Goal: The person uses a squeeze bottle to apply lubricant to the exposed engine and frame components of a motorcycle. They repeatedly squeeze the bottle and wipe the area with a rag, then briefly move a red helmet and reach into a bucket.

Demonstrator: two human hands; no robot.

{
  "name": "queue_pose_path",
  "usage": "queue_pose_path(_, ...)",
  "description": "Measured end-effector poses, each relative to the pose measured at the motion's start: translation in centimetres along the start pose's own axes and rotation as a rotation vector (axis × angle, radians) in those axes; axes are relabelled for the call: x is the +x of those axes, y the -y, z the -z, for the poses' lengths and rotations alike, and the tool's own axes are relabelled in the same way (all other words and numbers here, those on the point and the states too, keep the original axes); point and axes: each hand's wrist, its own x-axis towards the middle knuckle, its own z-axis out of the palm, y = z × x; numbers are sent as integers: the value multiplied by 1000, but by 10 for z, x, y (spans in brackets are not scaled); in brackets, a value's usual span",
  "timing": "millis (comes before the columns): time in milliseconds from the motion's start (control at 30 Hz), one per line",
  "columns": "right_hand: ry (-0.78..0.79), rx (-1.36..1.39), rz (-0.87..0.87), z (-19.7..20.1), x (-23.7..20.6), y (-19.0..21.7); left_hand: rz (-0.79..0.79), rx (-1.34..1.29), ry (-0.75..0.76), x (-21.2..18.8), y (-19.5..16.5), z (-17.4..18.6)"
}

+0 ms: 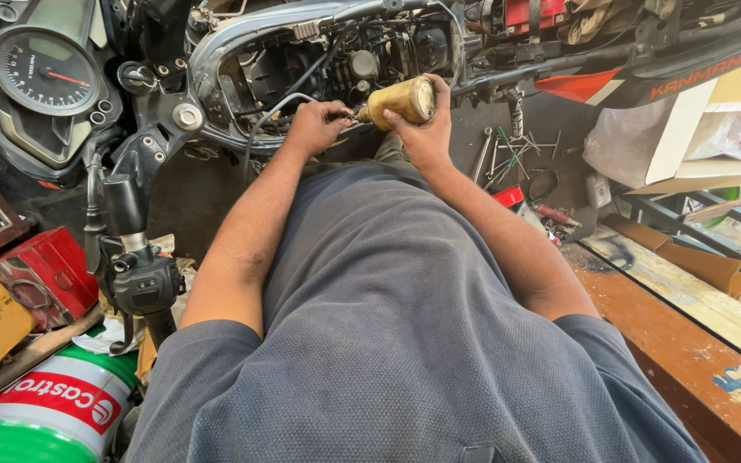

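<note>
The left hand's (317, 127) fingertips hide the oil can's (403, 101) spout tip, and the green drum (45, 411) is cut off by the bottom edge.

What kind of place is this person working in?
Most likely a motorcycle repair workshop. A stripped motorcycle frame with its round speedometer dial stands close by, loose metal hand tools lie on the floor, and a green oil drum sits nearby.

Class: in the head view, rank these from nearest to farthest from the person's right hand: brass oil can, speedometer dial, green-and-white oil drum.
1. Brass oil can: gripped in the right hand.
2. Speedometer dial: far upper left, on the motorcycle.
3. Green-and-white oil drum: bottom left corner, farthest.
</note>
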Motion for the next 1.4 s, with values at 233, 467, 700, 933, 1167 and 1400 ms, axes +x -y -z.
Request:
queue_pose_path(233,21,57,-70,1,0,8,93,-7,21,-1,-4,1)
queue_pose_path(467,3,-62,15,-1,2,0,26,2,10,-1,-3,2)
queue_pose_path(700,-9,-117,47,-7,5,-2,111,-3,9,-2,-3,4)
queue_pose_path(933,21,-171,66,-10,5,3,27,-11,-26,-2,-1,7)
queue_pose_path(1167,130,-162,81,-9,3,15,197,-89,-6,-8,-7,6)
queue_pose_path(1400,302,-203,295,-11,-10,26,103,-153,-91,-14,4,3)
